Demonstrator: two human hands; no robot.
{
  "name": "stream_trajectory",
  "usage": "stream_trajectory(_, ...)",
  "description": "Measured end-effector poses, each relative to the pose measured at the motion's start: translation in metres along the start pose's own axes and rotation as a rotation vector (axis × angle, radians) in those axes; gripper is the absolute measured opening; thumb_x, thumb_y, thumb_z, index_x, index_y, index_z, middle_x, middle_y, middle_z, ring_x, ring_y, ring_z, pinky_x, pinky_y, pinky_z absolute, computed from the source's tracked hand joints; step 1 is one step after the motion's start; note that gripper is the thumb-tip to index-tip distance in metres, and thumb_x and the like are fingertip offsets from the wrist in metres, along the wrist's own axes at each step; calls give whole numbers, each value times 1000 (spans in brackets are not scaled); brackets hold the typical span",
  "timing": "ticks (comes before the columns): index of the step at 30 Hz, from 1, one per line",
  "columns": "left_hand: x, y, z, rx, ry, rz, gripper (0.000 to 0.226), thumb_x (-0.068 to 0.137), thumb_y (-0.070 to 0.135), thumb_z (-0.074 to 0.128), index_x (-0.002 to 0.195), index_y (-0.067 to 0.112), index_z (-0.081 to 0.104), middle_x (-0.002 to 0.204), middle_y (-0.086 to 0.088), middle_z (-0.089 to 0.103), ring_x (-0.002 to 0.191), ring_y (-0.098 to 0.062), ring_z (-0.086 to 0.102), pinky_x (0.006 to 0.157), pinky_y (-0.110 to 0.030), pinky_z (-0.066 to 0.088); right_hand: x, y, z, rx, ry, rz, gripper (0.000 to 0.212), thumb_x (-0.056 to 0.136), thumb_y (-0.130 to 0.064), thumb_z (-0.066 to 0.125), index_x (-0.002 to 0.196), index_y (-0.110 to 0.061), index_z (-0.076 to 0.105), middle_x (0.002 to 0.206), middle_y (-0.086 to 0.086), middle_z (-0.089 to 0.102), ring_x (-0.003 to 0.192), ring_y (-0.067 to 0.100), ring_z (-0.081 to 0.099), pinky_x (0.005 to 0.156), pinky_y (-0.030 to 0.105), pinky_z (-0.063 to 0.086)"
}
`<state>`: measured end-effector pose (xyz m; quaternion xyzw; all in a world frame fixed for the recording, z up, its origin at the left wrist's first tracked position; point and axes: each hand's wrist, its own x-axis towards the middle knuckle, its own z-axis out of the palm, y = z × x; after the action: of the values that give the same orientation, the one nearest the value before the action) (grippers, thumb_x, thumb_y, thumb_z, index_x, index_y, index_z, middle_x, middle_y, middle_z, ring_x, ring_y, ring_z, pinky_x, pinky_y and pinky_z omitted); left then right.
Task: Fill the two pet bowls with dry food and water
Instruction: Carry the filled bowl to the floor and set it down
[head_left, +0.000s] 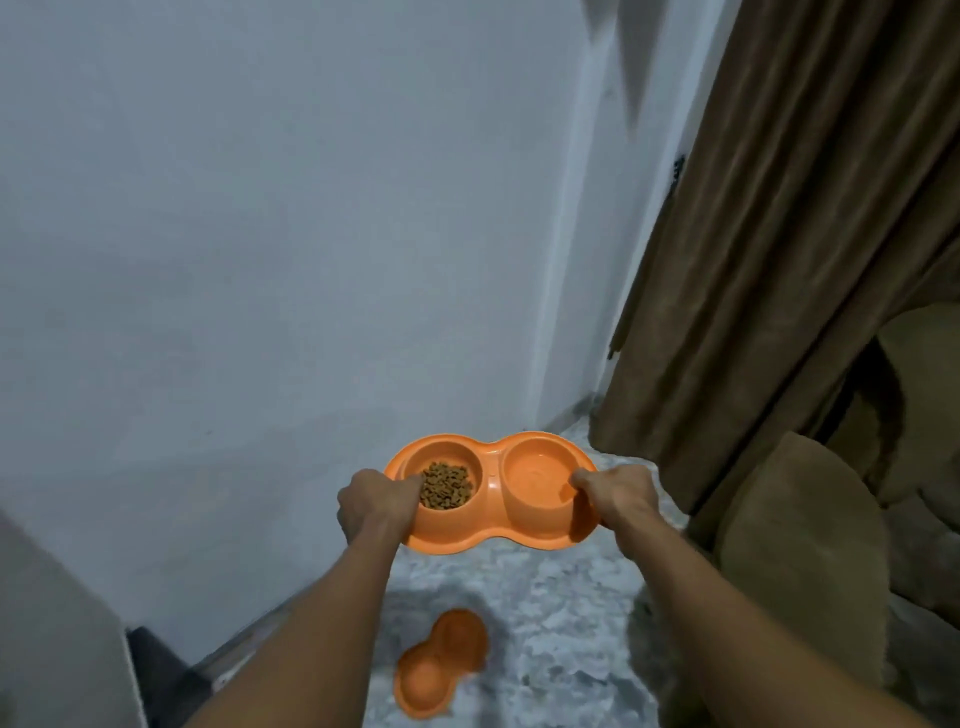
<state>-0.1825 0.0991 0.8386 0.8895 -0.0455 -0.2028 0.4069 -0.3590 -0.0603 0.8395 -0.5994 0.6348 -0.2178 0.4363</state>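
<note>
double bowl (492, 535), ends in both grips

You're in a home: plain white wall (260, 234) at eleven o'clock, brown curtain (779, 234) at two, cushioned sofa (800, 545) at four, marble floor (561, 613) below.

Two bare forearms are showing from the lower frame edge, one on each side. No sleeve, cuff, watch, ring or glove is showing on either. The bare left hand (376, 501) and the bare right hand (618, 493) are each presenting a knuckled back to the camera. Fingertips are lying out of sight.
</note>
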Motion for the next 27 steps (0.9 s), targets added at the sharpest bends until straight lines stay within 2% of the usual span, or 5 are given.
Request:
stream_trajectory(5,15,16,68,-69,130,-209,31,78,31,73,84,3,62,102,-20,68,98,-40,64,71,-34,46,97,-18,9,-124,-179,-98,22,75,-23,75,77,-3,67,75,11,64,75,29,61,67,34,48)
stream_trajectory(10,19,17,111,-141,231,-376,44,74,37,75,91,-4,70,97,-21,71,96,-39,66,75,-38,53,158,-26,27,-210,-343,-155,22,75,-22,75,67,-9,59,76,12,64,75,30,60,75,42,53)
stream_trajectory(15,38,-2,139,-181,281,-439,39,67,38,74,80,2,70,79,-15,69,86,-36,67,64,-34,50,195,-10,62,-213,-478,-145,24,75,-22,75,91,-6,67,84,10,67,76,25,61,68,35,50)
stream_trajectory(23,116,-83,204,-205,344,-453,29,76,37,74,83,11,62,93,-13,68,97,-33,65,80,-38,52,256,64,170,-226,-539,-135,40,75,-24,75,110,-7,65,97,10,67,91,29,63,80,41,54)
stream_trajectory(27,164,-151,255,-232,368,-467,55,75,39,74,120,8,62,111,-15,68,106,-31,63,90,-43,53,293,125,239,-220,-566,-152,36,75,-24,75,105,-8,66,95,9,67,89,27,64,80,42,54)
